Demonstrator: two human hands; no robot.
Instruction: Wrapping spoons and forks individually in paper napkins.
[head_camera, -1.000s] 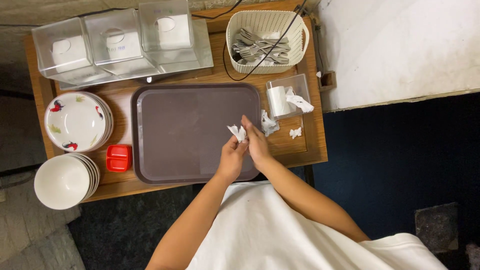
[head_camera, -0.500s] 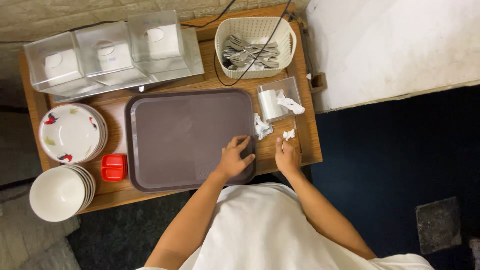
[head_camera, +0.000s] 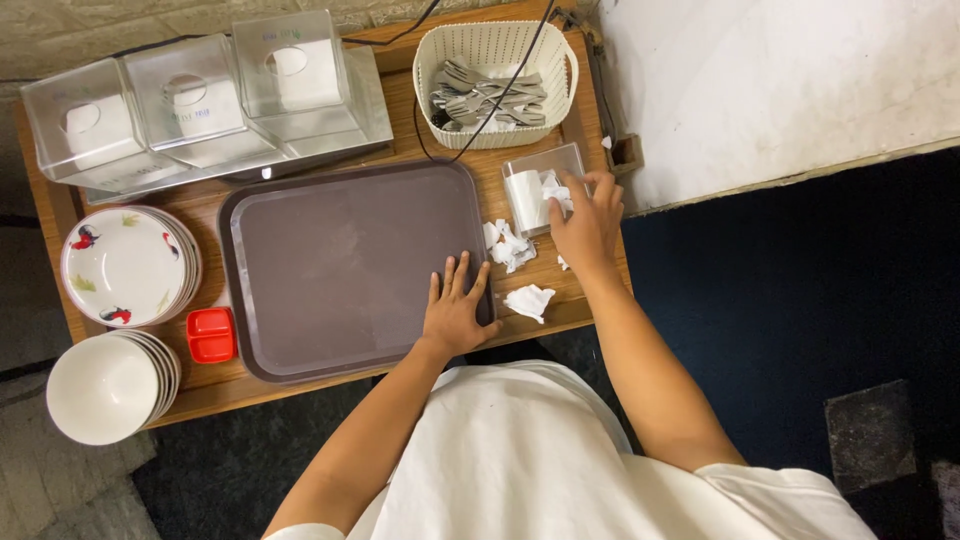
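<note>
Right hand: reaching into the small clear square plastic box; fingers spread and loosely apart, fingertips touching the white crumpled paper inside; no closed pinch to be seen.
Small clear square plastic box: on the wooden table just right of the tray's far corner, below the basket; holds a white roll and paper scraps.
Left hand: flat, palm down, fingers apart, pressed on the near right corner of the brown rectangular plastic tray; nothing gripped.
Brown rectangular plastic tray: centre of the table, bare.
Crumpled white paper scraps: loose on the table between the two hands; another crumpled white wad just right of the left hand.
White woven plastic basket: far edge, filled with metal cutlery.
Three clear square dispensers: far left, in a row.
Stack of white patterned plates: left of the tray.
Small red plastic dish: at the tray's near left corner.
Stack of white bowls: near left corner of the table.
</note>
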